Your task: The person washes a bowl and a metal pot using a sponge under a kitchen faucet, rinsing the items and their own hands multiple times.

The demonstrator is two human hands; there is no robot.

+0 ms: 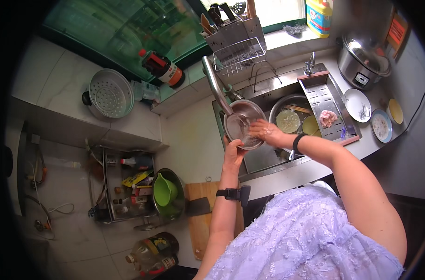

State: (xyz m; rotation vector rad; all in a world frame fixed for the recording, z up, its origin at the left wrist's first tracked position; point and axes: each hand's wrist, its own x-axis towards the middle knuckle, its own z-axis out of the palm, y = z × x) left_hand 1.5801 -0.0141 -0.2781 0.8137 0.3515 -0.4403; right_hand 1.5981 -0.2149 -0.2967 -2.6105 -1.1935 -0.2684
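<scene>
My left hand (235,152) grips the near rim of a round metal bowl (233,130), tilted under the running tap (217,85). Water falls from the spout into the bowl. Wet and slightly blurred, my right hand (266,132) reaches over the bowl's right rim, fingers apart, with nothing visible in it. Below is the stainless-steel sink (265,163). To the right, a large metal basin (273,105) in the sink contains a pale bowl (288,121), a yellowish bowl (311,126) and wooden chopsticks (298,109).
A slotted metal drain tray (317,96) holding a pink cloth or sponge (328,119) spans the sink's right side. Plates, bowls and a rice cooker (363,64) stand beyond it. A cleaver (198,207) lies on the wooden cutting board (200,231) at left. A wire rack (239,57) stands behind.
</scene>
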